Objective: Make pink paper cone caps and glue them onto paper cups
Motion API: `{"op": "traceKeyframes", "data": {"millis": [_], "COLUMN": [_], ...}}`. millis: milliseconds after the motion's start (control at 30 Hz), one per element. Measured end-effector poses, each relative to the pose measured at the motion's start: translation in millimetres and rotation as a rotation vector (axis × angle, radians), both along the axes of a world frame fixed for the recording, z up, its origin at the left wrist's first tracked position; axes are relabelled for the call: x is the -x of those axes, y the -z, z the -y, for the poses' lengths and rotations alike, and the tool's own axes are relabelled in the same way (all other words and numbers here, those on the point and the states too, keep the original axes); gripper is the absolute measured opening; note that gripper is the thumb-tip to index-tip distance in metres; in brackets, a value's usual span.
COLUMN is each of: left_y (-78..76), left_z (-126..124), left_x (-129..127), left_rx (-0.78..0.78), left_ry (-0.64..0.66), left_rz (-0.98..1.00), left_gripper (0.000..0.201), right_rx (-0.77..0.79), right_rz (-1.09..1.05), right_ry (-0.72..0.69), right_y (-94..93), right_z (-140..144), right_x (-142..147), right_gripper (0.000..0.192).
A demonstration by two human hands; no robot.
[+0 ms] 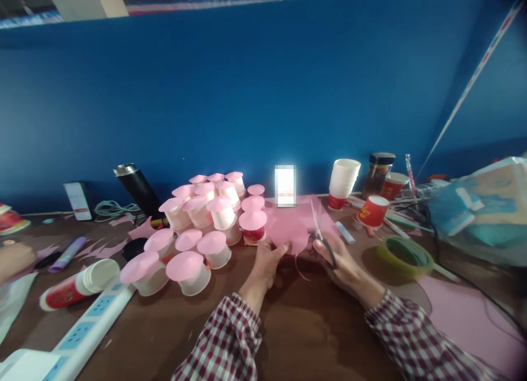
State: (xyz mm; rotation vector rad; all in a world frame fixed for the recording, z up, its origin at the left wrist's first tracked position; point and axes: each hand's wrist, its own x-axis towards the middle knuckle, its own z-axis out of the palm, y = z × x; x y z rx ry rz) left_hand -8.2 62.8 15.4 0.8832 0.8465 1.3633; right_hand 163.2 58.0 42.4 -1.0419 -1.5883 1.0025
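Left hand (267, 260) holds pink paper (288, 230); right hand (340, 263) grips scissors (323, 235).

pink-topped cups (206, 227) clustered left | white cup stack (344, 178) at wall | red cup (373, 211) | tape roll (405, 256) right | power strip (88, 323) | black flask (138, 188) tilted

Craft workbench: pink-capped paper cups (193, 227), tape roll (405, 256).

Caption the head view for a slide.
Left hand holds pink paper while right hand cuts it with scissors, beside pink-topped cups.
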Motion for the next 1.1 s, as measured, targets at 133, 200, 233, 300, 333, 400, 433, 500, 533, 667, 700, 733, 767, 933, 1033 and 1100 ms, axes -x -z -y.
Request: {"op": "traceKeyframes", "data": {"millis": [133, 200, 233, 300, 333, 400, 433, 500, 533, 667, 700, 733, 767, 933, 1033, 1100], "left_y": [5.6, 6.8, 6.9, 6.5, 6.2, 5.5, 5.1, 4.0, 3.3, 0.9, 0.7, 0.8, 1.0, 0.9, 0.1, 0.4], "left_z": [-5.2, -6.4, -6.8, -7.0, -7.1, -7.1, -7.1, -7.0, -6.9, -5.9, -5.7, -5.5, -5.4, -5.8, -6.1, -6.3], "left_x": [2.2, 2.1, 2.0, 1.8, 1.7, 1.9, 2.0, 2.2, 2.3, 2.3, 2.3, 2.5, 2.8, 4.5, 4.9, 4.8], "left_rx": [0.003, 0.024, 0.034, 0.043, 0.039, 0.019, 0.002, -0.032, -0.041, -0.038, -0.031, -0.019, -0.004, 0.030, 0.029, 0.024], "left_ry": [-0.073, -0.109, -0.123, -0.131, -0.131, -0.130, -0.129, -0.142, -0.149, -0.139, -0.131, -0.128, -0.131, -0.182, -0.188, -0.189], "left_rz": [0.038, 0.056, 0.066, 0.073, 0.073, 0.064, 0.056, 0.046, 0.047, 0.074, 0.076, 0.072, 0.067, 0.038, 0.052, 0.056], "left_gripper": [0.030, 0.028, 0.027, 0.027, 0.028, 0.029, 0.030, 0.034, 0.037, 0.046, 0.045, 0.044, 0.043, 0.040, 0.039, 0.037], "right_rx": [-0.067, -0.040, -0.027, -0.001, 0.009, 0.045, 0.062, 0.088, 0.102, 0.126, 0.136, 0.144, 0.153, 0.172, 0.160, 0.146], "right_rz": [0.133, 0.076, 0.047, 0.023, 0.016, 0.001, -0.010, -0.042, -0.066, -0.128, -0.135, -0.144, -0.155, -0.164, -0.102, -0.073], "right_ry": [0.225, 0.253, 0.253, 0.249, 0.246, 0.209, 0.192, 0.150, 0.125, 0.067, 0.056, 0.045, 0.030, -0.027, -0.046, -0.069], "right_y": [9.6, 12.7, 13.1, 11.6, 10.1, 6.9, 5.8, 5.8, 7.1, 17.2, 19.3, 20.7, 21.1, 13.3, 10.4, 11.5], "right_z": [-12.7, -18.3, -20.0, -20.6, -19.6, -16.2, -14.2, -11.1, -10.3, -11.8, -12.6, -13.2, -13.5, -11.7, -12.1, -13.6], "right_x": [-6.7, -9.0, -9.7, -9.9, -9.3, -7.3, -5.9, -2.9, -1.5, 3.3, 4.1, 4.8, 5.3, 3.7, -0.3, -2.2], "right_gripper": [0.037, 0.042, 0.044, 0.048, 0.049, 0.049, 0.048, 0.047, 0.046, 0.047, 0.046, 0.045, 0.045, 0.042, 0.041, 0.042]}}
